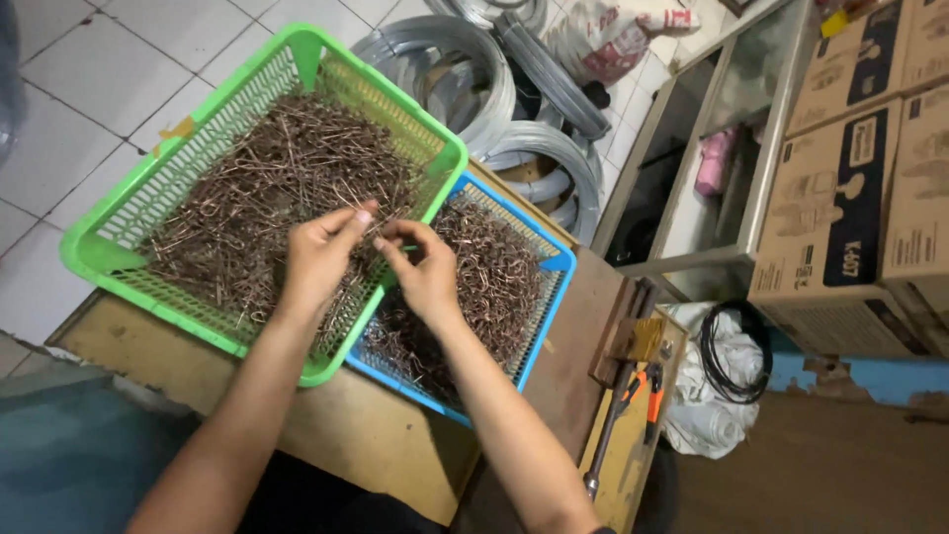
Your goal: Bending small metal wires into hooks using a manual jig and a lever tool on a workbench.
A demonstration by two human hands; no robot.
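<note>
A green plastic basket (109, 252) full of thin brown wire pieces (277, 178) rests on a wooden table. Partly under its right side sits a blue basket (554, 287) holding bent brown wire hooks (494, 272). My left hand (321, 252) hovers over the green basket's near right part, its fingertips pinched on a thin wire piece. My right hand (425, 267) is just to its right, above the seam between the two baskets, fingers pinched on the same wire piece. The two hands nearly touch.
Coils of grey steel wire (494, 109) lie on the tiled floor behind the baskets. Pliers with orange handles (633, 391) lie on the wooden table (376, 425) at right. Cardboard boxes (860, 188), a metal shelf frame (751, 168) and a black cable coil (736, 351) stand further right.
</note>
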